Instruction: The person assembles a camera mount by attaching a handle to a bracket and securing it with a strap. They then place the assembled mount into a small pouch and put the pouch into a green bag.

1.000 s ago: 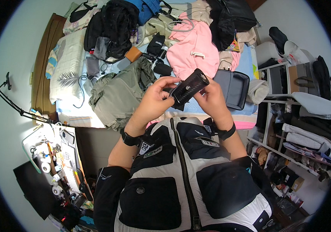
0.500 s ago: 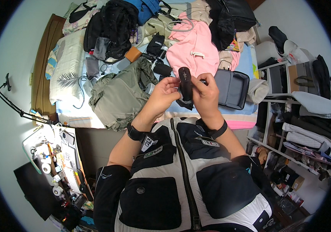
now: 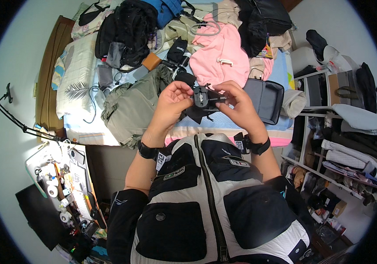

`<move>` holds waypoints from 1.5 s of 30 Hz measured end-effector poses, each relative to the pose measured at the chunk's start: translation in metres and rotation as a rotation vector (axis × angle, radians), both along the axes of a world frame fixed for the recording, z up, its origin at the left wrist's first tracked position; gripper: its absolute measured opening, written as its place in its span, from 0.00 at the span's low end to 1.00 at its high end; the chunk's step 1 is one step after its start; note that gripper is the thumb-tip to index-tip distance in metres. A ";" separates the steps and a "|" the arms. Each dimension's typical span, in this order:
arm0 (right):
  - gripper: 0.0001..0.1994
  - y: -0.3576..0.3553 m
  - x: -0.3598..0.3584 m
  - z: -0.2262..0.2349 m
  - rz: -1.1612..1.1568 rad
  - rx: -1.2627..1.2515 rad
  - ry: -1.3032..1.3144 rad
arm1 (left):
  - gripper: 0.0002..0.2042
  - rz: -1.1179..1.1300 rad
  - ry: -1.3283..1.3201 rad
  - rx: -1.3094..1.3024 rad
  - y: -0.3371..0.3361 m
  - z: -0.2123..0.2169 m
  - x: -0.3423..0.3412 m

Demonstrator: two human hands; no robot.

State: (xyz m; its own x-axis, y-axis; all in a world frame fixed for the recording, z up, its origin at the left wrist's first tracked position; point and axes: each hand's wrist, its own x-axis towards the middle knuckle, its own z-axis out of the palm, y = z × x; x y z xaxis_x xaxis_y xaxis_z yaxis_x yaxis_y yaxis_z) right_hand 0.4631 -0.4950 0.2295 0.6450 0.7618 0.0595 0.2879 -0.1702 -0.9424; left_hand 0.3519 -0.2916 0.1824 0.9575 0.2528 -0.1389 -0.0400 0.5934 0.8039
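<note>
Head view looked down on a person in a black and pale grey jacket (image 3: 206,207), both forearms raised in front of the chest and bent at the elbows so that the hands met above the near edge of a bed (image 3: 87,132). Left hand (image 3: 173,103) came in from the lower left, wrist cocked upward, a black wristband (image 3: 146,151) around it; its fingers (image 3: 183,90) curled over the left side of a small black device (image 3: 204,99), thumb below. Right hand (image 3: 237,103) came in from the lower right, a black strap (image 3: 259,146) on its wrist, with the fingers curled inward and the fingertips pinching the right side of the same device. Both hands had a narrow, closed grip on the black device, which was held in the air between them, roughly level, over the bed's front edge and in front of a black pouch of fabric (image 3: 199,115) that hung just beneath it. Whether that fabric was part of the device could not be told.

Behind the hands the bed was covered with things: an olive green jacket (image 3: 131,105) to the left, a pink hoodie (image 3: 221,55) straight beyond, a grey open case (image 3: 265,99) just to the right of the right hand, and a black backpack (image 3: 126,26) farther back. A shelf unit (image 3: 342,132) with folded clothes stood at the right, and a cluttered tabletop (image 3: 65,185) lay at the lower left.
</note>
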 end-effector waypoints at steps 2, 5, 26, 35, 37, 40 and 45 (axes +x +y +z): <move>0.22 -0.002 0.002 0.006 0.073 -0.003 0.049 | 0.17 0.019 -0.014 0.054 0.003 0.002 -0.001; 0.21 -0.006 0.001 0.014 0.067 0.117 0.038 | 0.17 0.005 -0.055 0.035 -0.001 0.007 -0.003; 0.15 -0.005 -0.002 0.003 -0.152 -0.391 -0.132 | 0.16 -0.015 -0.102 0.572 -0.017 0.019 -0.007; 0.14 -0.002 0.001 -0.025 -0.168 0.232 0.456 | 0.16 0.042 -0.179 0.663 0.003 0.012 -0.013; 0.13 -0.002 -0.001 -0.031 -0.235 0.295 0.507 | 0.16 0.049 -0.180 0.749 0.008 0.009 -0.013; 0.12 0.003 -0.004 -0.039 -0.140 0.370 0.731 | 0.16 -0.041 -0.172 0.764 0.002 -0.003 -0.009; 0.10 0.014 -0.011 -0.049 -0.167 0.360 0.861 | 0.19 -0.073 0.044 0.271 -0.024 -0.029 0.005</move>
